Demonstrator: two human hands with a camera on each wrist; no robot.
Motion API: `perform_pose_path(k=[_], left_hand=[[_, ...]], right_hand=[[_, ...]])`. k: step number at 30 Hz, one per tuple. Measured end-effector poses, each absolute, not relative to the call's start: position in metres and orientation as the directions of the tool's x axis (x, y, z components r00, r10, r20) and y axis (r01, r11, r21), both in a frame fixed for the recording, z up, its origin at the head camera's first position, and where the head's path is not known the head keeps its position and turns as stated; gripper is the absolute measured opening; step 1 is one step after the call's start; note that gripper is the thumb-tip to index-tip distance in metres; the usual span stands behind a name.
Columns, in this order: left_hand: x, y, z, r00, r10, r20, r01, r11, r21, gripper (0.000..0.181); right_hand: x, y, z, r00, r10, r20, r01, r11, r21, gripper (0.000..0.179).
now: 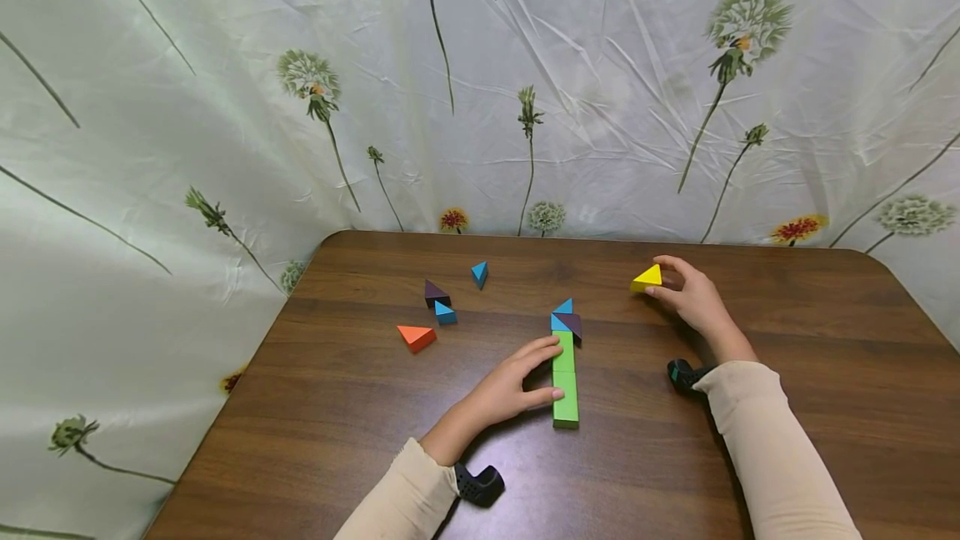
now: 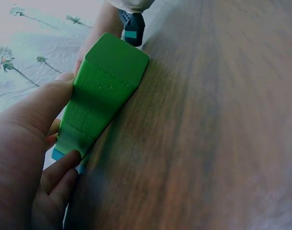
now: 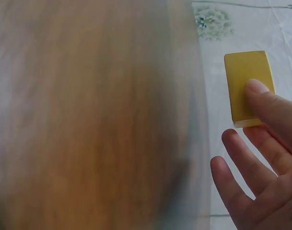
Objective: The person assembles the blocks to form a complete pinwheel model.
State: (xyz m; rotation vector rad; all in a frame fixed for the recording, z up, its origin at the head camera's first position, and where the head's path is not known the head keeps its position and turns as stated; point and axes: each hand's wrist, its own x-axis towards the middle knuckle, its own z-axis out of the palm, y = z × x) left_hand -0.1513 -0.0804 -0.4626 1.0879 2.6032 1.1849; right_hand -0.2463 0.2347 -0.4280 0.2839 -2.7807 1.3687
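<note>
In the head view, two green blocks lie end to end in a row on the table. My left hand rests against their left side, thumb on the nearer block and a fingertip on the farther one. The left wrist view shows the green row close up beside the thumb. Two blue triangular blocks and a purple triangular block adjoin the row's far end. Toward the back right, my right hand pinches a yellow triangular block between thumb and fingers; the right wrist view shows its rectangular face.
Left of the row lie an orange triangular block, a purple triangular block, a blue one near it and another blue one farther back. A floral curtain hangs behind the brown wooden table.
</note>
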Motion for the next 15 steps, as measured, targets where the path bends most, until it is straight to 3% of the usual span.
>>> perform_pose_path(k=[15], left_hand=[[-0.151, -0.080, -0.462, -0.747, 0.634, 0.199, 0.566, 0.449, 0.692, 0.060]], right_hand=[[-0.251, 0.209, -0.412, -0.963, -0.213, 0.166, -0.255, 0.513, -0.820, 0.054]])
